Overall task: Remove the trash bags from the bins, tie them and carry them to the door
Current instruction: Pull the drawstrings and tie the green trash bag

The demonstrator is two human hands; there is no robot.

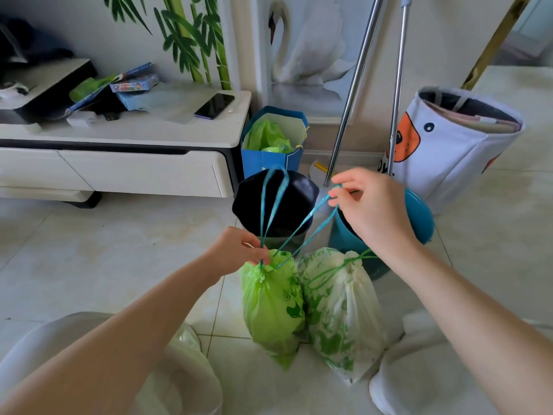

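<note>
A bright green trash bag stands on the tiled floor, its neck cinched. My left hand pinches that neck, where one teal drawstring loop stands up. My right hand holds the other teal drawstring loop pulled taut up and to the right. Beside the green bag on its right leans a white trash bag with green print, its neck drawn closed. Behind them stand a black bin and a teal bin, the teal one partly hidden by my right hand.
A blue paper bag holding green plastic stands by the white TV cabinet. Two metal mop handles lean on the wall. A white fabric basket sits at right. A white bin with a liner is at lower left.
</note>
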